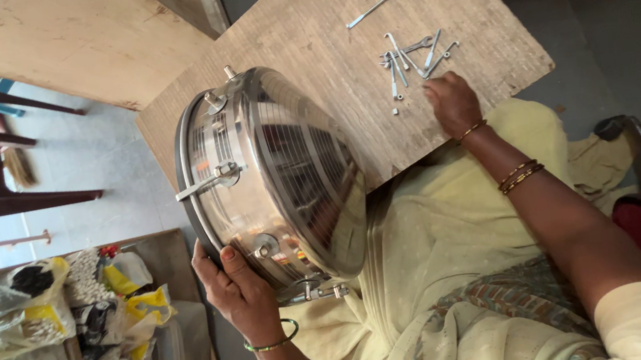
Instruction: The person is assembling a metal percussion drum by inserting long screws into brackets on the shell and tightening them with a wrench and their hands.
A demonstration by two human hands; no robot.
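Head view shows your left hand point(244, 293) gripping the rim of the shiny, round steel drum shell point(273, 177), tilted on its side against the wooden board point(306, 32), seemingly to keep it from rolling. Its polished side carries small lugs and a tension rod. Your right hand point(450, 101) rests fingers-down beside the loose grey metal rods point(410, 58); whether it pinches one, I cannot tell.

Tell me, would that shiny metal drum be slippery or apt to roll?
Probably slippery: the drum has a polished shell. Its round body, tilted on edge against the board, would likely roll if the left hand let go. It looks stiff.
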